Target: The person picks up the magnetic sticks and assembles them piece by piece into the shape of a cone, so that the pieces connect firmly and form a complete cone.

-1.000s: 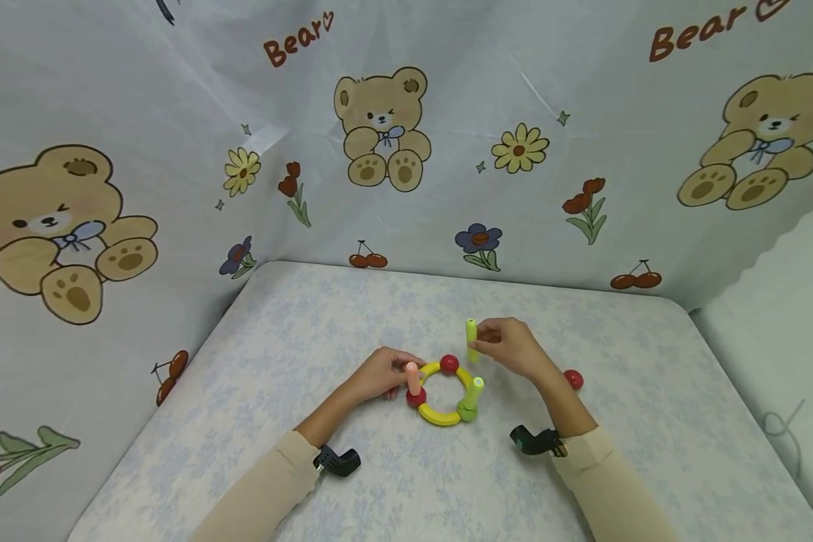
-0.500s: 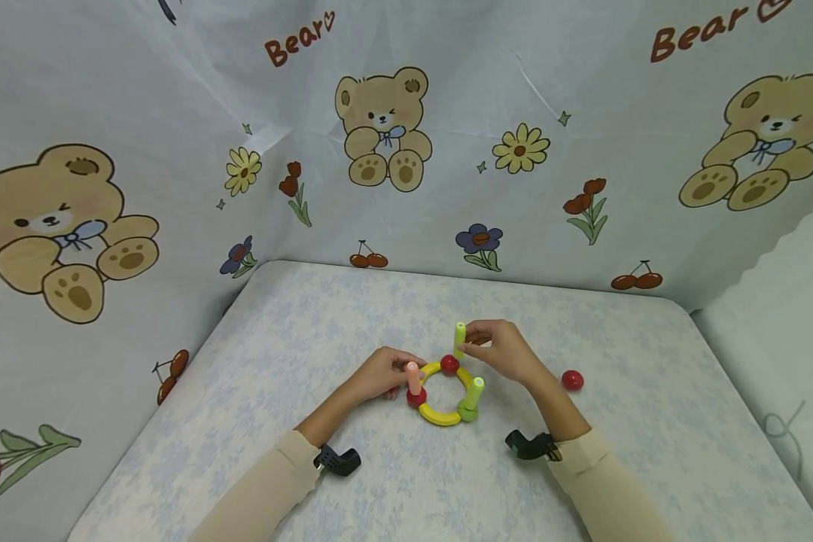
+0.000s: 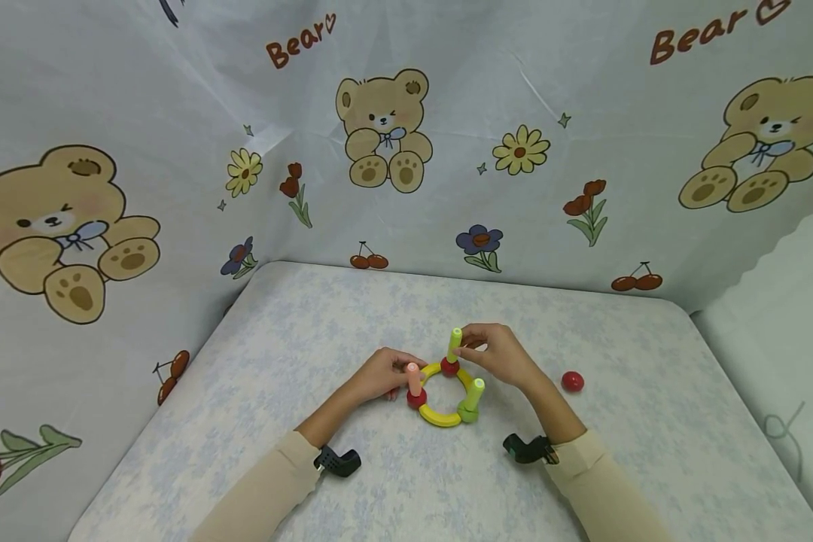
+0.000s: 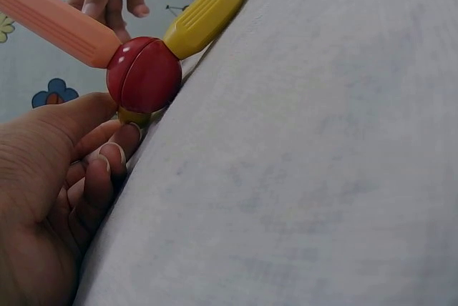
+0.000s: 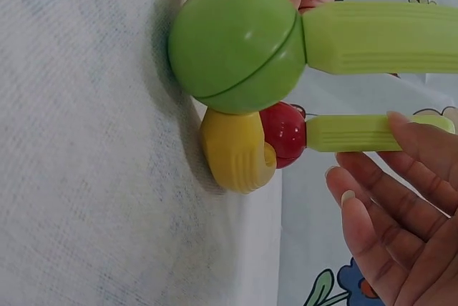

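Observation:
A ring of yellow curved rods (image 3: pixel 439 418) lies on the table, joined by a left red ball (image 4: pixel 145 76), a far red ball (image 3: pixel 450 368) and a green ball (image 5: pixel 236 45). From the left ball rises a salmon stick (image 4: pixel 61 21); a light green stick (image 5: pixel 383 38) stands on the green ball. My left hand (image 3: pixel 382 373) pinches the ring's yellow rod beside the left red ball, that rod mostly hidden. My right hand (image 3: pixel 500 351) pinches a second light green stick (image 5: pixel 351 133) near its top, its lower end against the far red ball.
A loose red ball (image 3: pixel 572 382) rests on the table (image 3: pixel 637 421) to the right of the ring. Behind the table hangs a cloth (image 3: pixel 447 211) printed with bears and flowers. A camera (image 3: pixel 339 461) is worn on each wrist.
My right hand has moved left and slightly down, bringing the light green stick from beside the ring onto the far red ball. The left hand and the ring have stayed in place.

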Tool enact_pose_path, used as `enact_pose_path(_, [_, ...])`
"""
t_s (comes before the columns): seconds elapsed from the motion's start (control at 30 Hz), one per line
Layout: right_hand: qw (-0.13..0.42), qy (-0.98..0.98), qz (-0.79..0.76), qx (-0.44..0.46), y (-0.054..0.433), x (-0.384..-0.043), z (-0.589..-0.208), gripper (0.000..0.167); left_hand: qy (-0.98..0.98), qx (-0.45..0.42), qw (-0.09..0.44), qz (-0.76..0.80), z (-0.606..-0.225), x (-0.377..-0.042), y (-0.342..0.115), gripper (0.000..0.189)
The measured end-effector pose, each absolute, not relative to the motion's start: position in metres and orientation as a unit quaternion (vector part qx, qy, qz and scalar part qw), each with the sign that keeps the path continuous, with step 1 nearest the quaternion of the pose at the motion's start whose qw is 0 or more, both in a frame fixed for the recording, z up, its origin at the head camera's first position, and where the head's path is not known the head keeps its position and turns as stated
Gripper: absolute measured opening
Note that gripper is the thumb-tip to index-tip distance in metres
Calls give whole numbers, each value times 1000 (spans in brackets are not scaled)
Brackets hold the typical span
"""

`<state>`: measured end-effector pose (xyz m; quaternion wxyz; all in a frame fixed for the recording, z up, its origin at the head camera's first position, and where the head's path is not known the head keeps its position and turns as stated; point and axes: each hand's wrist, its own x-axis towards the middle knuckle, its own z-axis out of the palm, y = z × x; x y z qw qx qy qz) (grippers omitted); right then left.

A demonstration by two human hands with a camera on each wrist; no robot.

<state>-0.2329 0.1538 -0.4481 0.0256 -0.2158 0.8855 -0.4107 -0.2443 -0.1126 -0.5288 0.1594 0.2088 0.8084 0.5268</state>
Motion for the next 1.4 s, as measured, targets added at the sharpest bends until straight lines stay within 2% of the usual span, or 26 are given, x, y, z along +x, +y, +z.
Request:
enact_pose_path(0.33, [31, 883, -410, -227, 157, -233, -448, 18, 810, 212, 157, 523, -530, -245, -112, 28])
enact_pose_path(0.63, [31, 889, -394, -231, 174, -235, -440, 29, 811, 216, 161, 520, -531, -246, -111, 27])
enact_pose_path(0.8, [15, 896, -384, -220, 187, -234, -435, 30, 815, 213, 150, 518, -531, -246, -112, 25])
enact_pose_path(1.23, [-19, 922, -336, -193, 235, -204, -441, 28, 816, 204, 163, 515, -529, -240, -113, 24])
enact_pose_path(1.4, [-35, 930, -316, -184, 258, -194, -440, 35, 815, 207, 160, 517, -527, -241, -113, 24])
